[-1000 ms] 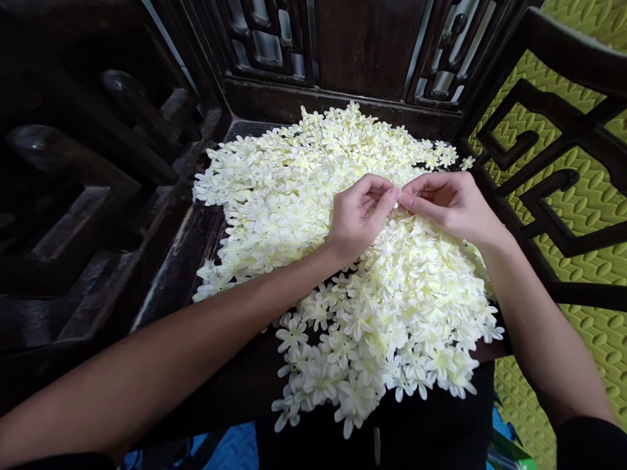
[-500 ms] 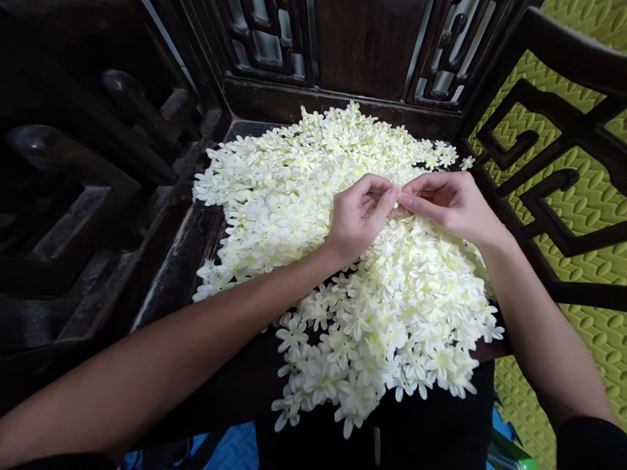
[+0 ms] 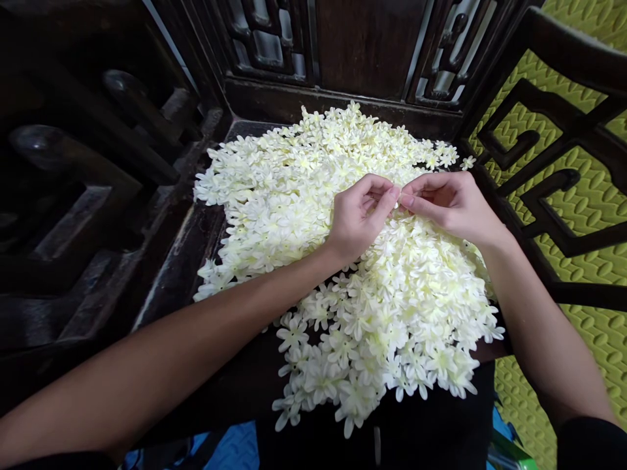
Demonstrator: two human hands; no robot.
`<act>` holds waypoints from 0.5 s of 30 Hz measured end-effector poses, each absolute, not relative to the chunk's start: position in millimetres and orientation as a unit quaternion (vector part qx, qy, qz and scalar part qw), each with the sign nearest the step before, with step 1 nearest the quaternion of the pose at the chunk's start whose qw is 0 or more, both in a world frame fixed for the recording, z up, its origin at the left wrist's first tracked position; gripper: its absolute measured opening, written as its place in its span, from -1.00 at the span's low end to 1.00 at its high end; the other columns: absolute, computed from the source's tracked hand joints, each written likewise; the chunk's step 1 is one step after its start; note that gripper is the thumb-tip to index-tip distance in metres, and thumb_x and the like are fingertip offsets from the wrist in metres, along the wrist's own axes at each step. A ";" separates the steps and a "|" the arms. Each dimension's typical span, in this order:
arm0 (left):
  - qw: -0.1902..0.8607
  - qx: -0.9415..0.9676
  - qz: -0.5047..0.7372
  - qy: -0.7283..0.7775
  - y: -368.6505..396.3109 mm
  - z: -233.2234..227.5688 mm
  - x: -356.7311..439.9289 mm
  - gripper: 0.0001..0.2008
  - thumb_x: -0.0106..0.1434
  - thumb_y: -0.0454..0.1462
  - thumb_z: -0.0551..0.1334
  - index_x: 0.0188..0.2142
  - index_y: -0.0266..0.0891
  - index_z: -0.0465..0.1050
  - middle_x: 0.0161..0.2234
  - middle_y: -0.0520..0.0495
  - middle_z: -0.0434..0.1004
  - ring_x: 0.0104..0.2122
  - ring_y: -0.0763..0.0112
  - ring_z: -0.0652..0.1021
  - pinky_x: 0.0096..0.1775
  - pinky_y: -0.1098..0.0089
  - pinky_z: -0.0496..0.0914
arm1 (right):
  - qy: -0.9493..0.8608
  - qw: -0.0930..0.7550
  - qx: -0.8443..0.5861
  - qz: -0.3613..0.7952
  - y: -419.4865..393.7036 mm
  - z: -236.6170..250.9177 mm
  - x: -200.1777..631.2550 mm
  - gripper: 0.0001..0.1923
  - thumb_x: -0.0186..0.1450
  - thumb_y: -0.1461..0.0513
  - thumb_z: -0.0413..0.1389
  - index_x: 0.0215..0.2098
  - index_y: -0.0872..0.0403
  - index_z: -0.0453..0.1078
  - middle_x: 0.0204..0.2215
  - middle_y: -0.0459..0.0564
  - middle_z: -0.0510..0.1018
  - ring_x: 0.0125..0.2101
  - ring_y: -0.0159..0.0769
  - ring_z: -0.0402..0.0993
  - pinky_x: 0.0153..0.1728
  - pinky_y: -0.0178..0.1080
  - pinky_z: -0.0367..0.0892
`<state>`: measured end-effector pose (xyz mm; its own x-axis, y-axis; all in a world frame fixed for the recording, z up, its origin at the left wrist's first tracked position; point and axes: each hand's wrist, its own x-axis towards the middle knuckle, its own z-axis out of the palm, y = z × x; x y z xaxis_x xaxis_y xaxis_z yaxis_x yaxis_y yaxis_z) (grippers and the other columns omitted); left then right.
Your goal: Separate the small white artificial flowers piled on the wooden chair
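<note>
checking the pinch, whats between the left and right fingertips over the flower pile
In the head view, a small white flower piece is pinched between the left hand and right hand, fingertips almost touching. Too small to make out more. The flower pile lies directly beneath.

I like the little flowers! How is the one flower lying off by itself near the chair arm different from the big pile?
The lone flower lies single and flat on the dark wooden seat; the pile is heaped, flowers overlapping. The lone flower sits untouched, while the left hand and right hand rest on the pile. Both are creamy white.
</note>
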<state>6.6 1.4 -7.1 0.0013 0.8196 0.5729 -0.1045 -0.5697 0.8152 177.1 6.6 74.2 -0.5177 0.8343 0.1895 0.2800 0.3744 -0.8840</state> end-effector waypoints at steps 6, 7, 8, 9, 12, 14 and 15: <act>0.359 0.610 0.641 0.297 0.9 -6.3 6.1 -0.82 0.34 -0.12 0.24 -0.24 -0.19 0.44 -0.36 -0.01 0.52 -0.42 0.52 0.54 -0.38 0.44 0.48 | -0.765 0.324 -0.371 0.414 7.5 72.9 178.0 -0.86 0.23 0.17 0.35 -0.25 0.03 0.64 -0.41 -0.04 0.64 -0.49 -0.38 0.49 -0.57 -0.36 0.33; 0.359 0.611 0.640 0.297 0.6 -6.1 6.0 -0.81 0.34 -0.12 0.24 -0.24 -0.19 0.44 -0.36 -0.01 0.52 -0.42 0.51 0.54 -0.38 0.44 0.48 | -0.767 0.320 -0.374 0.412 7.7 72.4 178.5 -0.85 0.23 0.16 0.35 -0.24 0.03 0.63 -0.42 -0.04 0.64 -0.52 -0.40 0.46 -0.61 -0.36 0.28; 0.360 0.612 0.639 0.298 0.4 -5.8 5.9 -0.81 0.34 -0.12 0.24 -0.24 -0.19 0.44 -0.36 -0.01 0.52 -0.42 0.51 0.54 -0.38 0.43 0.48 | -0.768 0.318 -0.375 0.410 7.8 72.0 179.0 -0.85 0.24 0.16 0.34 -0.24 0.03 0.63 -0.42 -0.04 0.64 -0.56 -0.42 0.42 -0.65 -0.36 0.22; 0.360 0.612 0.638 0.298 0.3 -5.6 5.8 -0.81 0.34 -0.12 0.24 -0.24 -0.20 0.44 -0.36 -0.01 0.52 -0.42 0.51 0.54 -0.37 0.43 0.49 | -0.769 0.316 -0.375 0.409 8.0 71.6 179.4 -0.84 0.24 0.16 0.34 -0.23 0.03 0.63 -0.42 -0.04 0.64 -0.59 -0.44 0.38 -0.67 -0.35 0.16; 0.364 0.610 0.638 0.298 0.0 -5.3 6.0 -0.81 0.34 -0.12 0.24 -0.25 -0.20 0.43 -0.37 -0.01 0.51 -0.42 0.52 0.54 -0.37 0.43 0.48 | -0.768 0.320 -0.371 0.413 8.2 71.0 179.9 -0.84 0.24 0.17 0.34 -0.23 0.04 0.63 -0.42 -0.04 0.64 -0.61 -0.46 0.33 -0.69 -0.35 0.09; 0.364 0.608 0.639 0.299 -0.1 -5.3 6.3 -0.81 0.34 -0.13 0.24 -0.25 -0.20 0.43 -0.37 -0.01 0.51 -0.43 0.52 0.54 -0.37 0.43 0.48 | -0.766 0.322 -0.371 0.414 8.1 71.0 179.8 -0.84 0.23 0.17 0.35 -0.23 0.04 0.63 -0.42 -0.04 0.64 -0.61 -0.47 0.33 -0.70 -0.35 0.08; 0.364 0.608 0.640 0.299 -0.1 -5.3 6.4 -0.82 0.34 -0.13 0.24 -0.25 -0.20 0.43 -0.37 0.00 0.51 -0.43 0.52 0.54 -0.37 0.43 0.48 | -0.765 0.322 -0.374 0.414 8.0 71.0 179.7 -0.84 0.23 0.17 0.35 -0.23 0.05 0.63 -0.43 -0.05 0.64 -0.62 -0.47 0.31 -0.70 -0.35 0.07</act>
<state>6.4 -0.1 -5.3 0.0033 0.8285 0.5600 -0.1024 -0.5568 0.8243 179.7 8.0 71.0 -0.5130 0.8384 0.1840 0.3054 0.3786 -0.8737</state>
